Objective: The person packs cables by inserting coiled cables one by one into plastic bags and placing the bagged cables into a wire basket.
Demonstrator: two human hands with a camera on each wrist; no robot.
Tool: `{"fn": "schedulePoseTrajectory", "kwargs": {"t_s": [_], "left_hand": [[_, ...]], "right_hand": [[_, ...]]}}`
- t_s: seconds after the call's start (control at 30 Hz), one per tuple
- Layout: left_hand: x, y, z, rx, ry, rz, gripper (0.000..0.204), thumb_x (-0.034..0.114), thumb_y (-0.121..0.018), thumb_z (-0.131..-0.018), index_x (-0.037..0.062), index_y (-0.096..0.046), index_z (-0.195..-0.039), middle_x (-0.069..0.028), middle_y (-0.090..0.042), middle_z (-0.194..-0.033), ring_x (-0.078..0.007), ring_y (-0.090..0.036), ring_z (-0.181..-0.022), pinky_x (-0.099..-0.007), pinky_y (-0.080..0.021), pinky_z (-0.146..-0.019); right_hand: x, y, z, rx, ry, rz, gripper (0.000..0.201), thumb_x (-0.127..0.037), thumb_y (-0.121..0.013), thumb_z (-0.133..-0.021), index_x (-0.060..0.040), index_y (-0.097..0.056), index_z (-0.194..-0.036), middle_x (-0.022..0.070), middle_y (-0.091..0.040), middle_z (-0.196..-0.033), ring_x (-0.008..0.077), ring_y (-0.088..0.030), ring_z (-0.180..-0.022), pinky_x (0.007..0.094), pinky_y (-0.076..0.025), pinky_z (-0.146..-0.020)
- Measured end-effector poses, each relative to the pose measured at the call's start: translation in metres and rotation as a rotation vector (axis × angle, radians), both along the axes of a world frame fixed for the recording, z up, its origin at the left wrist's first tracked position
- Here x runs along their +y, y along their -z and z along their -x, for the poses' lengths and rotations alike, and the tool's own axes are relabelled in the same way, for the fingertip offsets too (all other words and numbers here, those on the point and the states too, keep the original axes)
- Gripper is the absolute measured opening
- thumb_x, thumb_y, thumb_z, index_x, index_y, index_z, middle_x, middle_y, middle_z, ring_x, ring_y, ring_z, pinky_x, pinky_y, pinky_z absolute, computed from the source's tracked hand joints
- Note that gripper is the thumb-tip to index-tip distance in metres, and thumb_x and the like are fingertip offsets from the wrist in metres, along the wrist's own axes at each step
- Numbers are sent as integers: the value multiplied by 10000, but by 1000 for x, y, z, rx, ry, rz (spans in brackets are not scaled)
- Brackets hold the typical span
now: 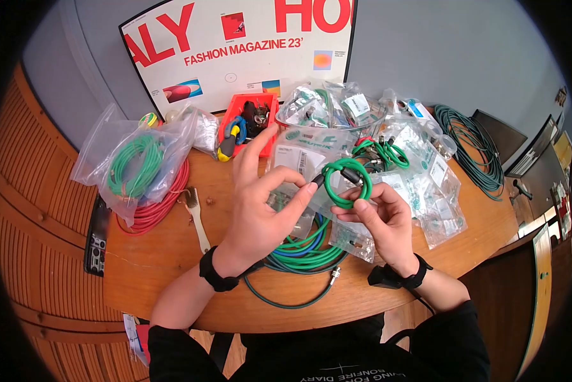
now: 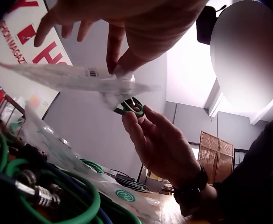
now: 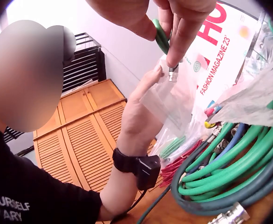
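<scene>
A small coiled green cable (image 1: 366, 184) with black connector parts is pinched in the fingers of the right hand (image 1: 388, 223). Facing it, the left hand (image 1: 254, 207) has thumb and index finger together on a clear plastic bag (image 2: 71, 79) with a barcode label, the other fingers raised. The bag spans the space close to the coil; whether the coil is partly inside it, I cannot tell. In the right wrist view a silver connector tip (image 3: 173, 74) points down below the right fingers, close to the left thumb. Below the hands lies a larger green and blue cable coil (image 1: 305, 254).
Clear bags (image 1: 435, 184) cover the table's right side, beside a dark green cable coil (image 1: 473, 149). A red bin (image 1: 235, 105) with tools stands behind. At left are a bagged green coil (image 1: 135, 167), red cable (image 1: 165, 207) and a brush (image 1: 197, 216).
</scene>
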State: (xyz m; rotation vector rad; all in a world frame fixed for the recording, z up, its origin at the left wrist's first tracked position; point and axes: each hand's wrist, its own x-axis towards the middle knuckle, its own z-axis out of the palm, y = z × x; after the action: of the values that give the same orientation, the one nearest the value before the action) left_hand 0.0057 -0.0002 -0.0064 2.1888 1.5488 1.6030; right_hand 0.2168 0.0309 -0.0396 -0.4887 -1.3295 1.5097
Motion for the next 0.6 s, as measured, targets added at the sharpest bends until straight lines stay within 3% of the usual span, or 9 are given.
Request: {"fn": "schedulePoseTrajectory", "kwargs": {"t_s": [0.17,0.3,0.37,0.4,0.43,0.5,0.53,0.57,0.6], "left_hand": [[-1,6,-8,-32,28,-41,116,105,-778,-732,75,-672,-767,-190,-419,-1401,-371,-384,-1286,-439,-318,-1051],[-1,6,-6,-1,103,-54,102,127,-757,-766,70,-676,-793,-208,-396,-1413,-371,-370,-1302,-447,-311,-1064],[0,3,-6,-165,275,-90,120,158,-725,-811,65,-674,-867,-227,-370,-1423,-363,-364,-1315,-463,-306,-1073],[1,3,1,-85,170,-153,252,200,-695,-856,42,-624,-1039,-244,-325,-1450,-342,-335,-1343,-477,-323,-1069],[4,5,1,-85,170,-153,252,200,-695,-856,42,-624,-1039,-244,-325,-1450,-342,-335,-1343,-477,-323,-1069],[9,10,2,-597,23,72,319,179,-602,-936,-8,-531,-1185,-210,-318,-1473,-266,-466,-1259,-352,-406,-1010],[5,-3,5,-831,228,351,320,135,-570,-955,-4,-496,-1234,-175,-474,-1368,-210,-536,-1179,-291,-450,-946],[8,-3,11,-829,227,349,320,135,-570,-955,-4,-496,-1234,-175,-474,-1368,-210,-536,-1179,-291,-450,-946],[12,-1,17,-926,393,475,350,125,-602,-938,-4,-488,-1243,-142,-517,-1309,-190,-555,-1137,-289,-463,-931]], "right_hand": [[-7,2,1,-136,-132,52,136,-35,-573,-943,18,-534,-1062,113,-656,-1057,193,-677,-963,262,-571,-731],[-2,1,-1,-190,-139,49,175,-66,-577,-948,14,-559,-1102,115,-665,-1080,126,-666,-800,231,-547,-628],[1,-2,-1,-163,-119,55,186,-71,-579,-948,14,-563,-1112,114,-667,-1073,118,-656,-764,229,-540,-603],[2,-3,-1,-136,-99,61,197,-76,-580,-947,13,-567,-1122,114,-670,-1066,110,-646,-729,227,-532,-578],[4,-4,-3,-135,-99,61,197,-76,-580,-947,13,-567,-1122,114,-670,-1066,110,-646,-729,227,-532,-578],[7,-8,-7,-150,-131,62,186,-69,-586,-941,12,-577,-1108,119,-669,-1068,100,-642,-709,206,-498,-515],[7,-10,-7,-148,-131,61,186,-69,-586,-941,12,-577,-1108,119,-669,-1068,100,-642,-709,206,-498,-515],[6,-13,-7,-167,-114,61,187,-76,-592,-940,12,-580,-1104,113,-675,-1047,94,-635,-678,195,-478,-490],[6,-16,-7,-186,-96,61,189,-83,-597,-938,13,-584,-1100,107,-680,-1026,88,-628,-647,185,-459,-465]]}}
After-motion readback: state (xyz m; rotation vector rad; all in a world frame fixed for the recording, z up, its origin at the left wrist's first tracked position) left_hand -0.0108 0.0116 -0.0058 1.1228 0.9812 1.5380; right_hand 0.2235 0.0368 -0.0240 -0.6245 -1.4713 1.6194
